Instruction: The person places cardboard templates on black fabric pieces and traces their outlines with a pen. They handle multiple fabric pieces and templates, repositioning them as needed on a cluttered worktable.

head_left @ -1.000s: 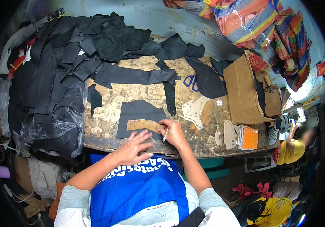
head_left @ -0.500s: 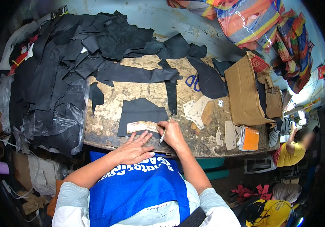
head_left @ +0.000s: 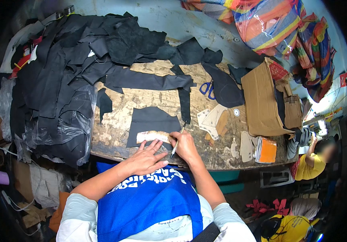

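Lettering (head_left: 145, 180) spans blue cloth (head_left: 149, 205). Near the tabletop's (head_left: 117, 111) front edge, the left hand (head_left: 146, 160), raised a second ago, lies spread against a pale template (head_left: 148, 136) over black sheeting (head_left: 151, 119); the right hand (head_left: 186, 148) grips a pen (head_left: 175, 146).

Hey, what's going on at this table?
Someone is working at a worn wooden table. The left hand is spread, its fingertips at the near edge of a pale strip lying on a black sheet. The right hand holds a slim pen-like tool by the strip's right end. More black pieces are heaped on the left.
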`<state>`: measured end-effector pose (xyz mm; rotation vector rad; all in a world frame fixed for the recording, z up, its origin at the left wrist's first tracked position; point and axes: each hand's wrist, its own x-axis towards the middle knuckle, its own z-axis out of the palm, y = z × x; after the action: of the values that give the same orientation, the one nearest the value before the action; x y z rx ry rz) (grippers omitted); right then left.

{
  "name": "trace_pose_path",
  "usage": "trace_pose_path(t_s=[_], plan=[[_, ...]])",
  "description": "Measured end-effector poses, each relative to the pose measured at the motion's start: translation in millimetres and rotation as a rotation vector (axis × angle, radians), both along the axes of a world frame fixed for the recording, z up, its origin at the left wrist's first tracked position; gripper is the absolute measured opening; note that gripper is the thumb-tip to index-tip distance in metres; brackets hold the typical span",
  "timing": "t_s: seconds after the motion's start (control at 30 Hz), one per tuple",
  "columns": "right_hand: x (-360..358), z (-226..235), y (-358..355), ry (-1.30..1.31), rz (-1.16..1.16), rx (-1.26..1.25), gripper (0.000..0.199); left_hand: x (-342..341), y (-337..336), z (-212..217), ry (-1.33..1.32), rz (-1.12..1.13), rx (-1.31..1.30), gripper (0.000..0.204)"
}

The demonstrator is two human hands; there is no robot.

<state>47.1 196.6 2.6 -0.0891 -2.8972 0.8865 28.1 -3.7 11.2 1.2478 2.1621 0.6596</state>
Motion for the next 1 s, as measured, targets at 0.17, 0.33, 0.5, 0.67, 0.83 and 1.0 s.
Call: trace_pose_path(t_s=[0.17, 0.33, 0.5, 0.67, 0.83, 1.0], plan=[[2.1, 0.7, -0.3, -0.005, -0.006, -0.016, 0.019, 1.2, -5.7, -6.8, -0.022, 0.082, 0.111, 0.066], [4.0, -1.5, 0.4, 0.02, 0.017, -0.009, 0.02, 0.9, -13.3, -14.6, -0.135, 0.274, 0.381, 0.073], [3.8, -4.4, 0.4, 0.002, -0.002, -0.026, 0.02, 0.8, -10.1, -10.1, -0.109, 0.215, 0.237, 0.073], [2.1, -4.1, 2.3, -0.025, 0.009, -0.033, 0.022, -0.4, 1.5, 2.3, -0.048, 0.115, -0.026, 0.07], [-0.3, -1.1, 2.4, -0.057, 0.029, 0.012, 0.021, 1.2, 5.4, 3.3, -0.012, 0.105, -0.059, 0.082], [-4.1, 23.0, -1.8, -0.001, -0.084, -0.214, 0.029, 1.9, 7.5, 4.2, -0.011, 0.119, -0.063, 0.087]])
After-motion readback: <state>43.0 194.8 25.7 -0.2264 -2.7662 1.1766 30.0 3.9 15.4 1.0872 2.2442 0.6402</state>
